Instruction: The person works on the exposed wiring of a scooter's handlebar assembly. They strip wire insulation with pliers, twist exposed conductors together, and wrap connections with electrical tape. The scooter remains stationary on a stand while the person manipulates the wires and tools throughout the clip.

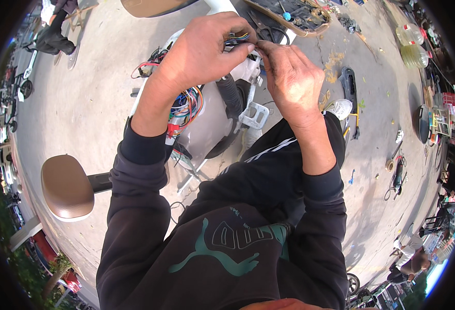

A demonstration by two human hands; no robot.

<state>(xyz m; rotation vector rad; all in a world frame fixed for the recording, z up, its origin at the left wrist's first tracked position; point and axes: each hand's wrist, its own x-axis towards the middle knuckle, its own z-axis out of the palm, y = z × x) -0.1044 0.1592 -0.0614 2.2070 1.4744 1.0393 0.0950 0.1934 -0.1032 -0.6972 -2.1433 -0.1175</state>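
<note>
Here, my left grip (199,51) curled round thin coloured wires (241,37); right grip (293,77) alongside, hold unclear. Wires probably light, flexible, easily snapped: best pinched by insulation.

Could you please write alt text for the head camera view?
A person's left hand and right hand meet at thin coloured wires, with a pale panel and tangled wire bundle below. A brown padded seat appears at left, over concrete ground.

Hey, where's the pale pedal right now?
In the head view, the pedal sits right of centre in the upper half, to the lower left of the right hand and just above the black trousers.
</note>
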